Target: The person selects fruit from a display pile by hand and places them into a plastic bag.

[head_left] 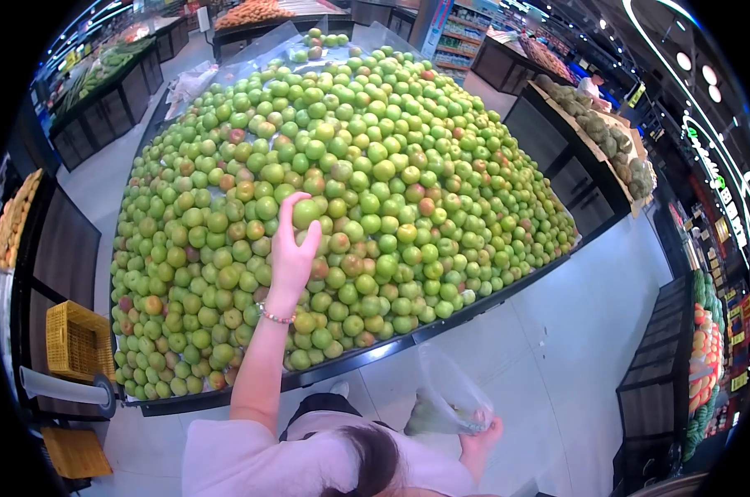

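Note:
A wide heap of green fruit (425,240), some reddish, fills a black-edged display stand. My left hand (294,236), with a beaded bracelet at the wrist, reaches over the heap, its fingers and thumb curved around a green fruit (306,213). Low on the right, beyond the stand's front edge, my right hand (483,435) grips the rim of a clear plastic bag (445,398). Something green shows in the lower part of the bag.
Yellow crates (77,341) stand at the left, by a plastic roll (64,388). A stand of brownish produce (598,132) is at the upper right, near another person (590,86). More fruit (704,356) lies at the far right. Pale floor (524,364) borders the stand.

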Motion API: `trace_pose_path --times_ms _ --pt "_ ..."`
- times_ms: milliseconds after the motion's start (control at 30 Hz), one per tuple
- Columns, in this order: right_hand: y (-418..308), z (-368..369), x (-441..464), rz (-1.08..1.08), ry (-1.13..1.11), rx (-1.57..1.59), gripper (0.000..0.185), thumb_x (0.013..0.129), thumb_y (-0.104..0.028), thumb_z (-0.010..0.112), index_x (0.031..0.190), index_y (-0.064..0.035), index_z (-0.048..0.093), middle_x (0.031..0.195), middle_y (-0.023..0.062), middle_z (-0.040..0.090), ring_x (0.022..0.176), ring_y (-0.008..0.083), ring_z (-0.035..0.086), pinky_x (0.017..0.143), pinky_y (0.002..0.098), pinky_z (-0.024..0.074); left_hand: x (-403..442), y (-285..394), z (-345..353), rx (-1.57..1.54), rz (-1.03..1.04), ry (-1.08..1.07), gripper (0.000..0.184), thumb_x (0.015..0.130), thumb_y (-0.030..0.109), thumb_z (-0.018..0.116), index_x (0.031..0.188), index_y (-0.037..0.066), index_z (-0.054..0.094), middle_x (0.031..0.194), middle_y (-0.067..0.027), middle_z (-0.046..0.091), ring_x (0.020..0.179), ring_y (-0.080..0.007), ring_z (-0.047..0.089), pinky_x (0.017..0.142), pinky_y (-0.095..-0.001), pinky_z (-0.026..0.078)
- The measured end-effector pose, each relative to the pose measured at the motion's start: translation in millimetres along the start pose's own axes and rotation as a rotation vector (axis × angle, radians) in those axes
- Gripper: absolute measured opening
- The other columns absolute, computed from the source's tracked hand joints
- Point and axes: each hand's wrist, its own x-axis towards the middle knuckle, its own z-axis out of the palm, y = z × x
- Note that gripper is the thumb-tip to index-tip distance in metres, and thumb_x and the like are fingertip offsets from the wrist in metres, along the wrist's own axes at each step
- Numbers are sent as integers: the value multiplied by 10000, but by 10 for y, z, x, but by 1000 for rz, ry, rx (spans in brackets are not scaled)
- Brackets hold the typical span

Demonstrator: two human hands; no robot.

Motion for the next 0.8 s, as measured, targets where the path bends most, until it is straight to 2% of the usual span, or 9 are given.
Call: trace_pose_path --times_ms 100,133,200,300,400,467,567,667,800 --pt "39 18 199 95 -196 29 90 664 -158 421 694 -82 459 555 11 435 394 120 345 367 232 311 95 -243 -10 549 69 122 359 751 152 536 1098 129 450 955 -75 497 820 -225 513 794 -393 368" --pt "55 101 237 90 -98 23 98 664 -161 422 699 -80 464 571 13 446 412 122 360 371 231 316 88 -414 12 723 -32 21 438 723 179 561 1145 151 445 1051 -84 464 960 -259 454 855 -441 309" --pt "125 320 350 75 95 -2 113 664 -166 425 711 -75 474 604 16 467 447 126 391 380 229 325 -26 -609 24 1093 128 -44 499 714 226 573 1189 174 428 1130 -91 413 1075 -266 368 869 -444 298" --pt "206 736 391 75 222 -139 145 662 -176 432 736 -67 492 645 25 491 491 133 422 417 248 354 -21 -616 11 1120 119 -5 586 700 279 587 1244 197 385 1234 -106 316 1180 -314 243 927 -488 245" --pt "65 553 741 286 -88 -141 173 659 -191 435 755 -65 504 640 30 495 484 133 421 432 258 360 -32 -532 4 1156 32 36 637 715 288 583 1295 216 328 1349 -120 190 1253 -353 124 982 -534 156" --pt "-8 567 903 322 -128 -150 173 659 -197 433 752 -69 503 637 33 493 472 128 414 427 249 353 -87 -512 39 1213 -20 81 640 726 282 575 1308 225 315 1382 -126 150 1272 -362 82 995 -534 132" --pt "-135 683 1015 334 -105 -174 176 662 -203 427 752 -72 503 635 34 493 451 118 400 404 231 332 -239 -497 44 1183 -62 196 622 769 324 535 1327 240 271 1406 -124 84 1286 -360 49 995 -561 105" --pt "-308 732 1206 381 -150 -166 180 664 -199 422 752 -67 505 641 37 500 429 112 387 384 222 319 -330 -775 24 1317 -131 -35 576 817 335 472 1336 228 247 1409 -117 94 1288 -345 82 995 -555 115" --pt "-590 786 1405 422 -225 -181 186 663 -187 417 754 -53 507 645 42 507 418 108 380 367 215 312 -271 -745 80 1213 -80 42 565 838 334 438 1342 184 232 1408 -114 107 1287 -334 103 1008 -534 92"
